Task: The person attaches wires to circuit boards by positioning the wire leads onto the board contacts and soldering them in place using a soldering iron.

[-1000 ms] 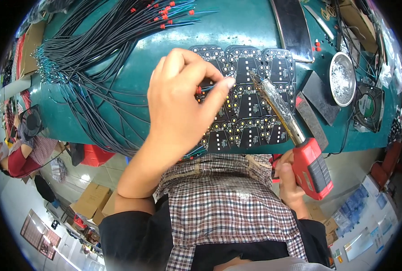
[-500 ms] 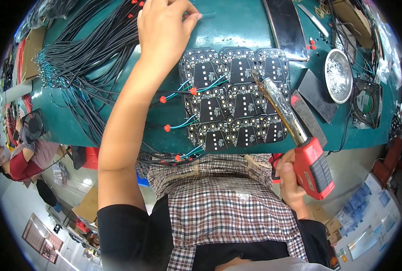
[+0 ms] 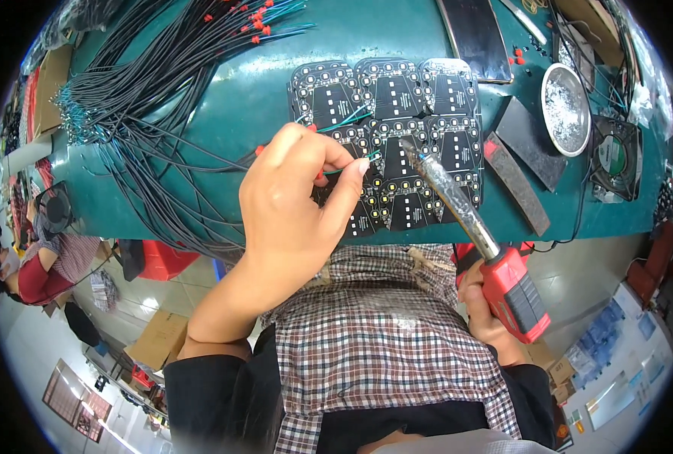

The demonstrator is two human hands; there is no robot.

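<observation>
While left hand (image 3: 295, 204) pinches a wire (image 3: 348, 165), right hand (image 3: 488, 314) holds soldering iron (image 3: 472, 234).

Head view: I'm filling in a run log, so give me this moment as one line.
left hand: pinches green wire over circuit boards | right hand: grips soldering iron, tip above boards | surface: green bench

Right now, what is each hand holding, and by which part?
Left hand pinches a thin wire near its end; right hand grips the soldering iron by its red handle.
</observation>
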